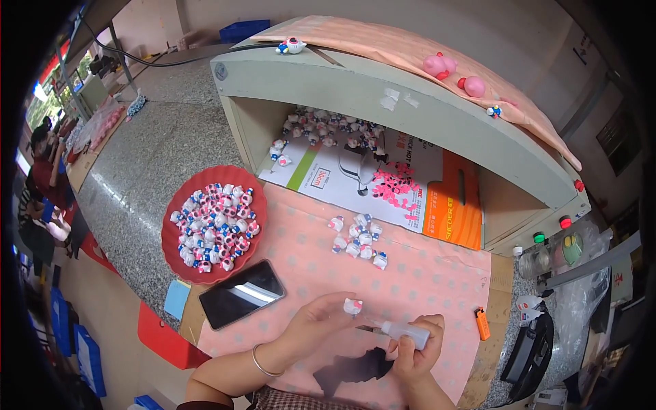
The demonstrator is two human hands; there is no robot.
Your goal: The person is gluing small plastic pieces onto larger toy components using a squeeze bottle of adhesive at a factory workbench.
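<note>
Hands meet low at the middle of the pink dotted cloth; our left hand pinches a small white figurine between thumb and fingertips, and our right hand is wrapped around a small clear squeeze bottle; neither hand is loose. We see the bottle's long axis run up and to the left, its thin nozzle aimed at the figurine, tip just short of it as far as we can tell; so the figurine lies left and slightly above the right hand, and the left hand already has it. Beyond the hands a small cluster of finished figurines sits on the cloth, well apart; further left the red plate is heaped with more, and a dark phone lies between plate and left wrist, near but not touching. An orange lighter rests near the cloth's right edge, beside the right hand. Open cloth spreads between hands and cluster; the near table edge is close under the forearms.
</note>
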